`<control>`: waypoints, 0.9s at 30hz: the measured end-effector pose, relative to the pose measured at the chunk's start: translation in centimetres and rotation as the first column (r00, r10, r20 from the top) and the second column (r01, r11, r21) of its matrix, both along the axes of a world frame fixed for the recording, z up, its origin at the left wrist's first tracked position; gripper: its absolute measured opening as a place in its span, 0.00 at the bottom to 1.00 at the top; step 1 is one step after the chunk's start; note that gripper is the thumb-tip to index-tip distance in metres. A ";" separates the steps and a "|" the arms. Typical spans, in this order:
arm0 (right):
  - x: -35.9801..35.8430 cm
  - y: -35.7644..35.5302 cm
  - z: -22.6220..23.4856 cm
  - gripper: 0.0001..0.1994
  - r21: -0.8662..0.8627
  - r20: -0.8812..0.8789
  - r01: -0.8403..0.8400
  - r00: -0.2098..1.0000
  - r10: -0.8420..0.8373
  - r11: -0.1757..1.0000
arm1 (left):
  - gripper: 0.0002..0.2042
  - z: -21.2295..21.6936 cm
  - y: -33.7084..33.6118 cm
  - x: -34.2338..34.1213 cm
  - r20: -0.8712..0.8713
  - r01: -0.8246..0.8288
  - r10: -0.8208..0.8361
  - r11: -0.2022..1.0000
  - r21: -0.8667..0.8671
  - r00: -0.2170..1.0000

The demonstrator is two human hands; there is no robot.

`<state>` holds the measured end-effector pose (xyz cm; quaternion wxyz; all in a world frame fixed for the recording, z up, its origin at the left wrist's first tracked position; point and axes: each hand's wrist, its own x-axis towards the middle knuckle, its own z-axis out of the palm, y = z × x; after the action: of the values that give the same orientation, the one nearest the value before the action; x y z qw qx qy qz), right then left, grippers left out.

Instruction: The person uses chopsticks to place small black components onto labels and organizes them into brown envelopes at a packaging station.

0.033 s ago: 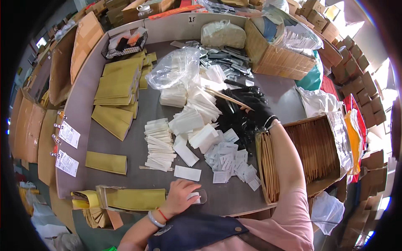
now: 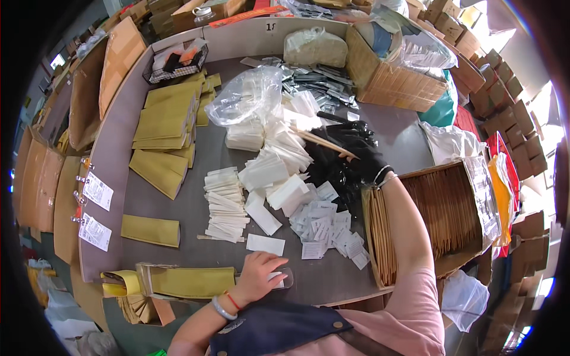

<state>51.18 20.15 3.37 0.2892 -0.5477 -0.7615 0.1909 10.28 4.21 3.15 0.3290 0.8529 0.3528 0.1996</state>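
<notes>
A: Left hand (image 2: 259, 275)?
B: Bare, palm down at the near edge of the grey tabletop (image 2: 178, 210), fingers spread flat over a small white paper slip (image 2: 276, 277) in a clear tray. Grip apart, pressing rather than pinching. Bracelet and red string at the wrist.

A: And the right hand (image 2: 363, 155)?
B: In a black glove, stretched out to the middle of the tabletop, among black packets (image 2: 330, 169). Grip closed on a thin pale wooden stick (image 2: 323, 143), slanting up and to the left over the white piles.

A: Between the two hands?
B: Scattered small printed labels (image 2: 325, 228), one single white envelope (image 2: 265, 244) just above the left hand, and a fanned row of white envelopes (image 2: 224, 204) further left.

A: Farther back?
B: More white envelope piles (image 2: 279, 155), a crumpled clear plastic bag (image 2: 244, 95) on top of some, then silver-grey packets (image 2: 317, 80) near the far rim.

A: To the left?
B: Stacks of yellow-brown envelopes (image 2: 161, 124), one lone envelope (image 2: 151, 230) nearer, and another long one (image 2: 193, 280) at the near edge, just beside the left hand. Wire basket (image 2: 175, 62) at the far left corner.

A: To the right?
B: An open cardboard box (image 2: 457, 207) packed with upright brown envelopes, right beside the right forearm.
</notes>
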 end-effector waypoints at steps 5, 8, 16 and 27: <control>-2.0 -3.1 -0.3 0.11 0.012 0.031 -0.096 0.995 0.096 0.995 | 0.22 -2.6 1.2 4.8 0.097 0.040 -0.040 0.999 0.004 0.994; -3.4 -5.6 -0.8 0.16 0.061 0.065 0.013 0.998 -0.017 0.998 | 0.29 -2.6 1.0 7.2 -0.012 0.039 -0.038 0.990 0.138 0.999; -5.7 -9.6 4.0 0.11 0.129 0.065 0.250 0.963 -0.260 0.960 | 0.20 -4.3 0.8 7.4 0.004 0.015 -0.016 0.981 0.194 1.000; -9.1 -11.3 2.4 0.19 -0.177 0.224 0.694 0.719 -0.658 0.698 | 0.08 -2.7 0.7 6.7 -0.035 -0.097 0.091 0.957 -0.272 0.995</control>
<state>42.09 8.84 5.74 0.2126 -0.8332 -0.4949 0.1251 17.01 4.93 0.46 0.4297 0.7839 0.4207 0.1547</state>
